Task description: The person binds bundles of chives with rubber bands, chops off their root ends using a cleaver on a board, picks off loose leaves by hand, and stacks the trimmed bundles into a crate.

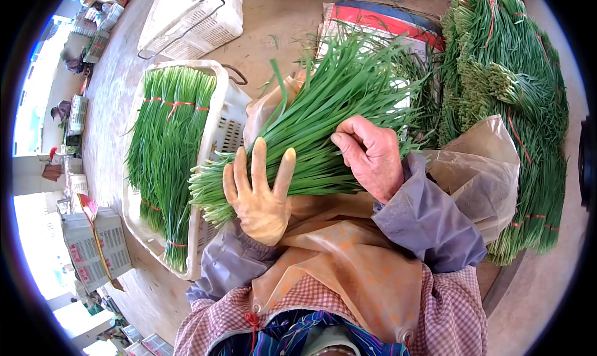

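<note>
A loose bunch of garlic chives (323, 119) lies across my lap, its pale cut ends to the left and its green tips to the upper right. My left hand (258, 197), in a tan rubber glove, rests on the bunch near the cut ends with its fingers spread. Over the leafy part is my right hand (372, 158), bare, with thumb and forefinger pinched together. Whatever is between those fingertips, if anything, is too small to make out. A tan plastic apron (348, 250) covers my lap under the bunch.
At the left, a white plastic crate (219, 101) holds chive bundles tied with red bands. Another white crate (208, 29) stands behind it. Tied chives (528, 126) are piled at the right. Loose leaves lie by a red and blue sack (398, 23) in front.
</note>
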A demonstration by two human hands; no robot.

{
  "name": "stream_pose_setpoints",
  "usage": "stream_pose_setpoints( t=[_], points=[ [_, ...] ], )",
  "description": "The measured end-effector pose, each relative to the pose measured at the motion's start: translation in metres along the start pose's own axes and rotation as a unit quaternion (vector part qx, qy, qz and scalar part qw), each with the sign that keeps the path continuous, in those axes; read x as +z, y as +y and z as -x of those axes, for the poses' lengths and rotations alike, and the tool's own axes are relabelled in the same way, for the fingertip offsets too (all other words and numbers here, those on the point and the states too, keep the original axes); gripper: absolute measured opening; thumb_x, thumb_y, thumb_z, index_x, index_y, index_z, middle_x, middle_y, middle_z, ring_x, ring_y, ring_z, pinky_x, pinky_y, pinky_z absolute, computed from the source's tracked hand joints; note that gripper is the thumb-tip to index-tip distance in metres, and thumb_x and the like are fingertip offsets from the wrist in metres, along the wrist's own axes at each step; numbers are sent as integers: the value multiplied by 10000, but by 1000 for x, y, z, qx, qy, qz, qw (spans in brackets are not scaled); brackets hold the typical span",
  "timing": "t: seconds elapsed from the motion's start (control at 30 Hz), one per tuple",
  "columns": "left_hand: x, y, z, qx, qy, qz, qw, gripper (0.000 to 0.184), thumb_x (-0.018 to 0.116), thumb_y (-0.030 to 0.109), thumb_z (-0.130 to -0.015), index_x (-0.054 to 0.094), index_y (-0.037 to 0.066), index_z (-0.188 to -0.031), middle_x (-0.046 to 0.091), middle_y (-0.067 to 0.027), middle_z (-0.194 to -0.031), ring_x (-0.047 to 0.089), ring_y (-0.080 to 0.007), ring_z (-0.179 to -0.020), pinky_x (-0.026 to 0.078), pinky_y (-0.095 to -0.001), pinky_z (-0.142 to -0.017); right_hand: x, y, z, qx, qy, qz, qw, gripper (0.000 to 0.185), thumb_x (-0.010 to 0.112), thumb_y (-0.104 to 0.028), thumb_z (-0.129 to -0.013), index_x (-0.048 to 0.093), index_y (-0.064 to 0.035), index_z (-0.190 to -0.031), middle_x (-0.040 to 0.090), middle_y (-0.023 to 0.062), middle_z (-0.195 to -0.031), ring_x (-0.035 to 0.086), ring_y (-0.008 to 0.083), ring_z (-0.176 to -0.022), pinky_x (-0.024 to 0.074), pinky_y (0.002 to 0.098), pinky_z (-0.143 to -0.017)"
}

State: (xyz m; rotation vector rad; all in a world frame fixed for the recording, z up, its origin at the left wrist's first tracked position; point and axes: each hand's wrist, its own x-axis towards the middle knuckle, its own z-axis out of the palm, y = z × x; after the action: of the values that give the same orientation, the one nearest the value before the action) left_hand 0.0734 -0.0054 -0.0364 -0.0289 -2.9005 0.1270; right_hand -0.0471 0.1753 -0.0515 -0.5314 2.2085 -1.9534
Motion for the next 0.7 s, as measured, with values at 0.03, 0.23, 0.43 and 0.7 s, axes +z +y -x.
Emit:
stream_pose_setpoints(
  t=[0.03,0.23,0.43,0.7],
  points=[
    [-1,0,0,-4,-5,11,1000,994,807,126,-577,429,257,-1487,338,-191,-1555,371,-433,-1366,266,-590,-1111,-3,1,2,-21,30,9,999,84,697,-32,-888,619,-2,-882,538,96,-611,486,123,-531,438,288,-517],
    [0,-1,-2,-12,-8,48,999,985,799,125,-564,452,255,-1476,344,-195,-1553,362,-434,-1376,237,-597,-1126,-55,4,8,83,157,-161,971,94,585,-83,-990,643,-10,-979,570,-9,-624,433,23,-494,334,191,-439],
    [0,0,-2,-6,-4,34,999,963,797,124,-559,481,287,-1454,344,-187,-1555,357,-432,-1381,233,-605,-1130,-35,-13,8,78,-15,-125,989,107,631,-58,-949,663,32,-997,603,13,-663,518,54,-547,388,237,-465],
    [2,1,0,-11,4,29,999,940,786,118,-532,529,310,-1415,371,-179,-1542,369,-424,-1383,231,-612,-1132,1,-3,7,76,-36,-78,993,59,674,-40,-906,634,-1,-927,552,61,-617,486,87,-534,431,299,-506]
  ],
)
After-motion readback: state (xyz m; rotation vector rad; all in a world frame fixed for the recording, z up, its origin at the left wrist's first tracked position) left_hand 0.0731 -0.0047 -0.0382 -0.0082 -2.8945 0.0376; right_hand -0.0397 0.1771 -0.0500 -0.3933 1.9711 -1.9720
